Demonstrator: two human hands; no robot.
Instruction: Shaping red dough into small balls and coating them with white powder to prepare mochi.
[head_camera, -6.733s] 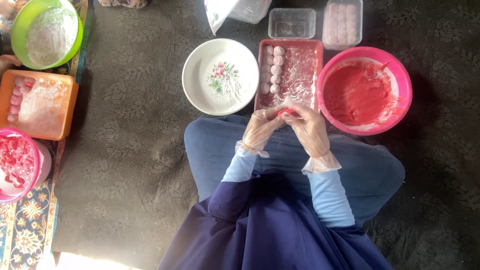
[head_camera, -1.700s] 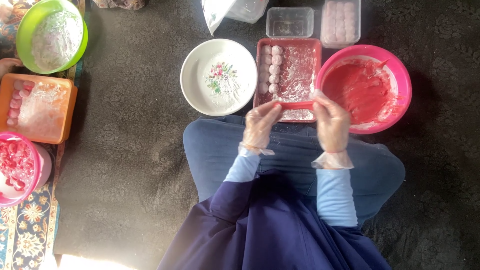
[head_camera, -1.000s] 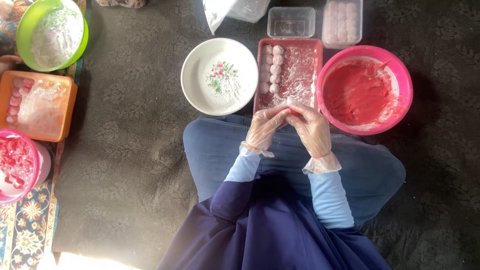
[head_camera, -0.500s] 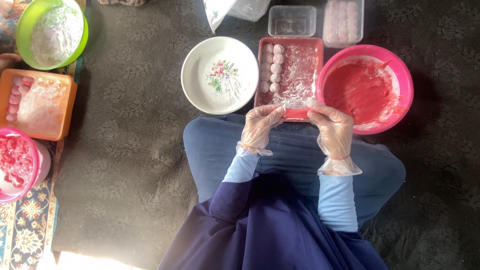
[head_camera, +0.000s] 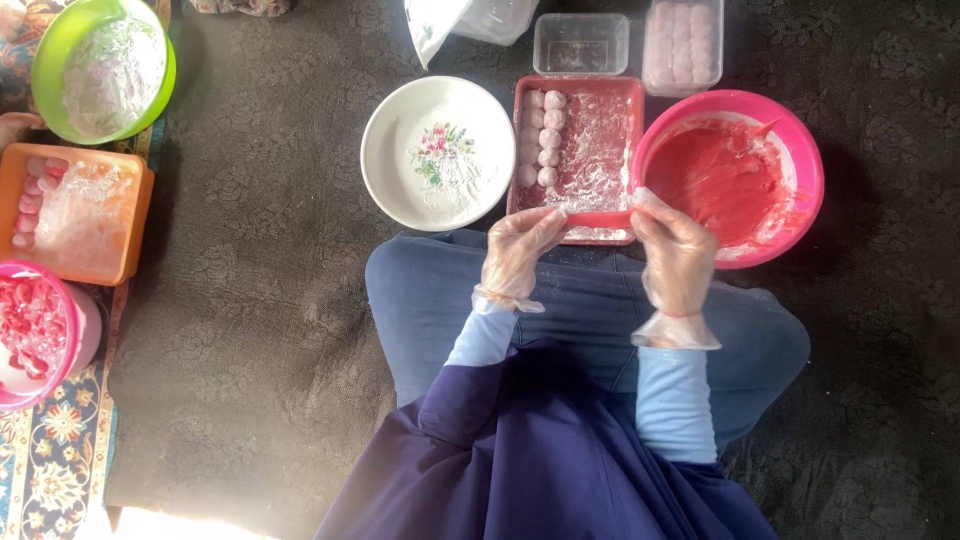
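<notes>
- The left hand (head_camera: 520, 252), in a thin clear glove, lay half-curled with its fingertips on the near rim of the red tray (head_camera: 590, 215); whether it pinched anything between them could not be told.
- The right hand (head_camera: 675, 250), gloved the same way, was loosely cupped at the tray's near right corner, just beside the pink bowl (head_camera: 812, 170); its fingers looked pressed together, and what they held, if anything, was hidden.
- In the tray, along its left side, stood a column of pale pink balls (head_camera: 543, 138) on a floury film.
- Those balls looked soft, light and sticky, probably easy to dent; best taken gently from the sides with powdered fingertips.
- The bowl held wet red paste, likely slippery.
- Left of the tray sat a white flowered plate (head_camera: 395, 150); behind it two clear boxes (head_camera: 581, 43).
- Everything rested on a dark patterned floor mat (head_camera: 260, 300), with a green bowl (head_camera: 45, 70), an orange tray (head_camera: 135, 225) and a patterned rug at the far left.
</notes>
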